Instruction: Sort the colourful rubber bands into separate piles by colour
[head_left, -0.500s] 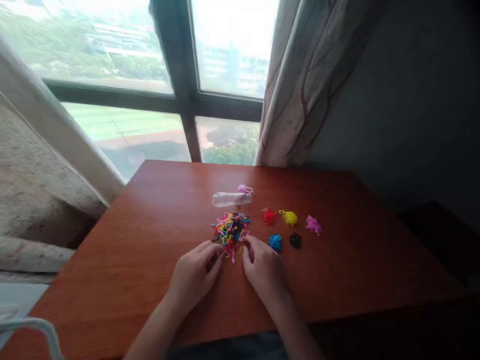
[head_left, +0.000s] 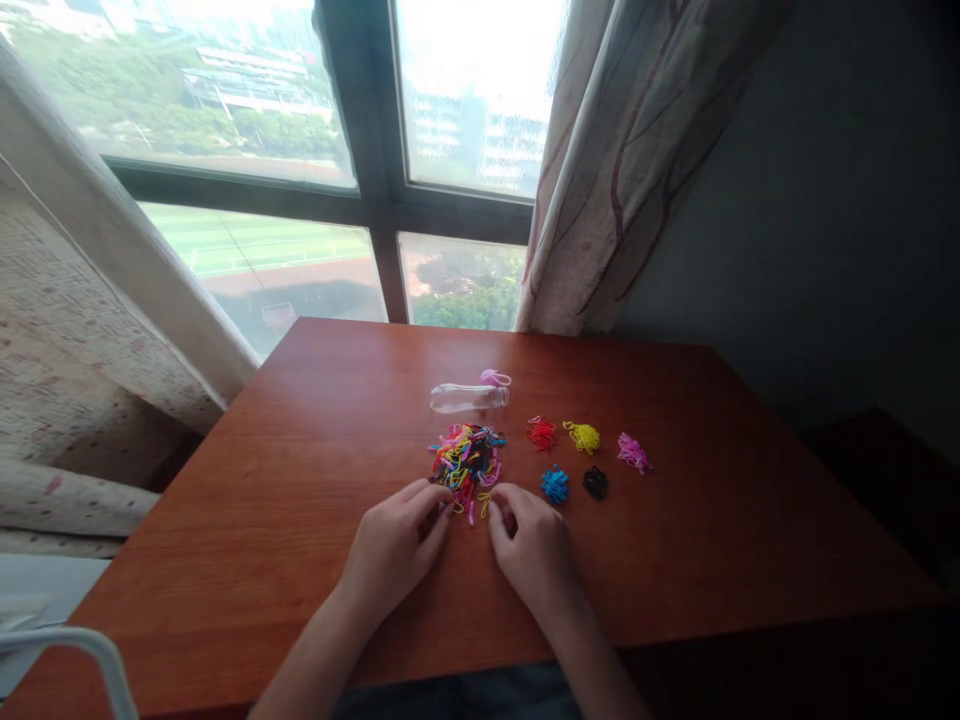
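Note:
A mixed pile of small coloured loops [head_left: 466,460], looking like rubber bands, lies in front of me on the wooden table. At its lower left edge is my left hand [head_left: 401,535], with thumb and forefinger pinched together; anything between them is too small to make out. My right hand [head_left: 534,540] is curled at the pile's lower right, its thumb and fingertips close together beside a yellow loop [head_left: 484,504]. Whether the fingers grip this loop is unclear. A pink piece [head_left: 472,514] sticks out between the hands.
Sorted heaps lie to the right: red [head_left: 541,434], yellow [head_left: 583,436], pink [head_left: 634,453], blue [head_left: 555,485] and black [head_left: 595,483]. Behind the pile a clear bottle [head_left: 469,398] rests on its side by a pink looped cap [head_left: 495,378]. A window and curtains stand beyond the table [head_left: 337,380].
The whole view has shifted slightly, so things sit a little further right. My right fingertips have drawn back slightly from the pile; the left hand stays at its edge.

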